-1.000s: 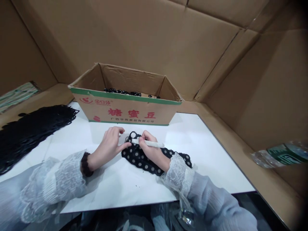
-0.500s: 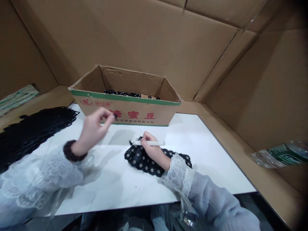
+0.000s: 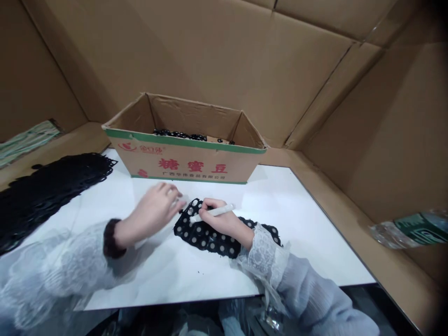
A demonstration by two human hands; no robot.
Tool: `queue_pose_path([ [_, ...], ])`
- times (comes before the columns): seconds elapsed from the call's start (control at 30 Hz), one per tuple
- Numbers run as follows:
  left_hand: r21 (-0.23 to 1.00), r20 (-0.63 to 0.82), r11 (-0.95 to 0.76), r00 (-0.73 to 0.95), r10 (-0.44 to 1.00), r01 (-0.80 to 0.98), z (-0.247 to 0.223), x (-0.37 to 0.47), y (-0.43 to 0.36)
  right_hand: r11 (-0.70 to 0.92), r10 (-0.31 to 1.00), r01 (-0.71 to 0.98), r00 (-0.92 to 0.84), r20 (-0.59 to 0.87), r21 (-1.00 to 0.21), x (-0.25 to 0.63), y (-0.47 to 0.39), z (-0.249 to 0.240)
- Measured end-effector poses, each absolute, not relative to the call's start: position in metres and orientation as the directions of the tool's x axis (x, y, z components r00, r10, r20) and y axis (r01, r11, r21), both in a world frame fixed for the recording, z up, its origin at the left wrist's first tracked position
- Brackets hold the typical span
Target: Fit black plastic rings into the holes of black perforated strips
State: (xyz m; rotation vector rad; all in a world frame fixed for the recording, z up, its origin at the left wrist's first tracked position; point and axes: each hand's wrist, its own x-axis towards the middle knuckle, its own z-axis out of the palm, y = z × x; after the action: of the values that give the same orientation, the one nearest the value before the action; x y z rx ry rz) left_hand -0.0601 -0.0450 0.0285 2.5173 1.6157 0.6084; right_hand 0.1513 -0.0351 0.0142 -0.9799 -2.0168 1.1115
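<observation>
My right hand [image 3: 222, 219] is closed around a slim white pen-like tool [image 3: 217, 211]. The tool's left end touches the upper left part of a black sheet [image 3: 203, 235] with rows of pale round spots. The right hand rests on the sheet and covers part of it. My left hand [image 3: 157, 207] hovers by the sheet's upper left corner, its fingers curled and blurred. A small dark bit shows near its fingertips; whether it is held is unclear.
An open cardboard box [image 3: 185, 161] with black spotted pieces inside stands behind. A heap of black stringy netting [image 3: 56, 186] lies at left, beside a greenish bundle [image 3: 28, 142]. Cardboard walls surround the white board [image 3: 294, 224]. A plastic bottle [image 3: 413, 229] lies at right.
My left hand has moved down and right from before the box to the sheet's corner. Earlier it pinched a small black scrap. The white tool has tilted and its left end moved lower.
</observation>
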Motion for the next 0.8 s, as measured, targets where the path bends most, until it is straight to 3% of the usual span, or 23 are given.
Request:
queue_pose_path([
  [0.13, 0.616, 0.060, -0.376, 0.435, 0.899, 0.692, 0.002, -0.053, -0.062, 0.363, 0.863, 0.338, -0.474, 0.176, -0.869, 0.150, -0.039, 0.016],
  [0.27, 0.843, -0.157, -0.069, 0.366, 0.917, 0.533, 0.006, -0.052, -0.057, 0.366, 0.884, 0.344, -0.420, 0.207, -0.865, 0.150, -0.039, 0.016],
  [0.47, 0.888, -0.212, 0.042, 0.327, 0.921, 0.457, 0.009, -0.052, -0.056, 0.413, 0.878, 0.387, -0.410, 0.248, -0.824, 0.148, -0.044, 0.014],
  [0.67, 0.824, -0.158, -0.016, 0.258, 0.953, 0.566, 0.009, -0.055, -0.057, 0.511, 0.836, 0.547, -0.494, 0.237, -0.663, 0.143, -0.050, 0.010],
  [0.8, 0.880, -0.175, 0.007, 0.310, 0.935, 0.475, 0.015, -0.057, -0.057, 0.558, 0.822, 0.592, -0.488, 0.293, -0.582, 0.141, -0.049, 0.009],
])
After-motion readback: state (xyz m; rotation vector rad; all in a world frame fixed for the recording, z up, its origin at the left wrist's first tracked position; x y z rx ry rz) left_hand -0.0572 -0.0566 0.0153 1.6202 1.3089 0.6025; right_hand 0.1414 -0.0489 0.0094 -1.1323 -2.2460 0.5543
